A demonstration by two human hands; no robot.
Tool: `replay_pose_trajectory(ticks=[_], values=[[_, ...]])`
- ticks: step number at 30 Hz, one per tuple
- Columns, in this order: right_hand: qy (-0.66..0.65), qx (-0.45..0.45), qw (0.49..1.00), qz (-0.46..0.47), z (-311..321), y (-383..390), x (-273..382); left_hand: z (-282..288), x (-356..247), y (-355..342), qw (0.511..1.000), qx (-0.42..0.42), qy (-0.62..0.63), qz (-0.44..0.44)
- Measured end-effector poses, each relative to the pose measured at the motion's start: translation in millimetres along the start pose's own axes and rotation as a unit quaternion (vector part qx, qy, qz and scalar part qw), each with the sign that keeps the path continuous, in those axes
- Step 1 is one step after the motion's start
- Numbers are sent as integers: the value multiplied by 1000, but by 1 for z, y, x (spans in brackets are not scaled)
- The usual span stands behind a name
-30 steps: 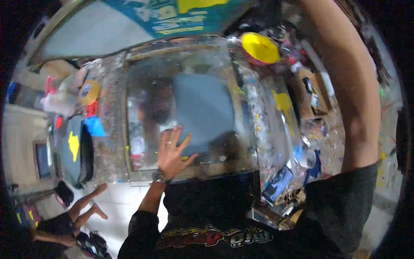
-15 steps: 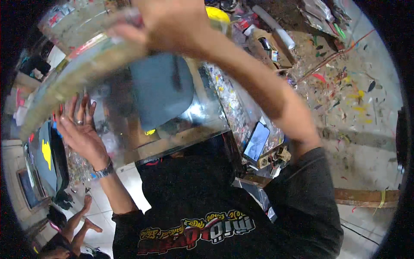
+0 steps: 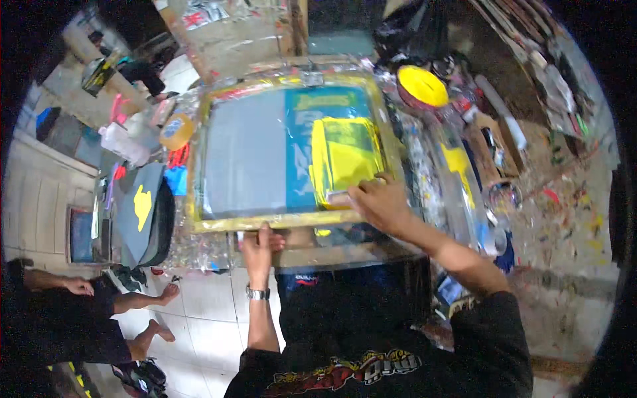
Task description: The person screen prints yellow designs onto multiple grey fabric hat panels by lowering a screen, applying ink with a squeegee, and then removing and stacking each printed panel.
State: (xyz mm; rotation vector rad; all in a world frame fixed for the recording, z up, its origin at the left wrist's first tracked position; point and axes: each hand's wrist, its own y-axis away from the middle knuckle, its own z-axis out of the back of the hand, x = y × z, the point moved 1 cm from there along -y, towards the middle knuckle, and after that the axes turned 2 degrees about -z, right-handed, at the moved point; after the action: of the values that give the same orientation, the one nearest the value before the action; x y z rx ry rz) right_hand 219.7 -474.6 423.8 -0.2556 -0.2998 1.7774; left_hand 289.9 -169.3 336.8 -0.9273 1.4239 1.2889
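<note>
The screen frame (image 3: 302,219) lay flat on the workbench (image 3: 332,255) in front of the wearer as I watched through the head camera, its rim smeared with yellow. I saw a pale grey area (image 3: 242,152) fill the left part of its face and a teal area (image 3: 298,156) the right, with a patch of wet-looking yellow paint (image 3: 355,166) spread over the teal. At the near end of that patch, the right hand (image 3: 385,207) had its fingers closed around a flat, pale-edged tool (image 3: 340,198). The left hand (image 3: 259,251) was at the frame's near edge, thumb up against the rim and the other fingers just below it; I could not tell whether they were pinching it. A metal watch (image 3: 257,292) circled that wrist. Beyond the frame's far right corner I made out a bowl (image 3: 423,85) coated inside with yellow, and farther right a cardboard box (image 3: 491,149) holding small items. On the left were a roll of tape (image 3: 177,132), a whitish bottle (image 3: 126,146) and a dark grey panel (image 3: 126,229) bearing a yellow shape. Past the panel, a seated person's hand (image 3: 81,286) showed near the white tiled floor (image 3: 212,318).
</note>
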Motion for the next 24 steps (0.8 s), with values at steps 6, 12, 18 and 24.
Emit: replay_pose_trajectory(ticks=[6,12,18,24], values=[[-32,101,992,-62,-43,-122,-96,-6,-22,9,998,-49,16,37],[14,-71,997,-32,-45,-107,-112,-9,-14,7,999,-25,12,35],[-29,0,1000,8,-21,-10,-13,10,12,3,996,-57,25,61],[23,-39,998,-40,14,-9,10,2,-11,3,999,-19,39,20]])
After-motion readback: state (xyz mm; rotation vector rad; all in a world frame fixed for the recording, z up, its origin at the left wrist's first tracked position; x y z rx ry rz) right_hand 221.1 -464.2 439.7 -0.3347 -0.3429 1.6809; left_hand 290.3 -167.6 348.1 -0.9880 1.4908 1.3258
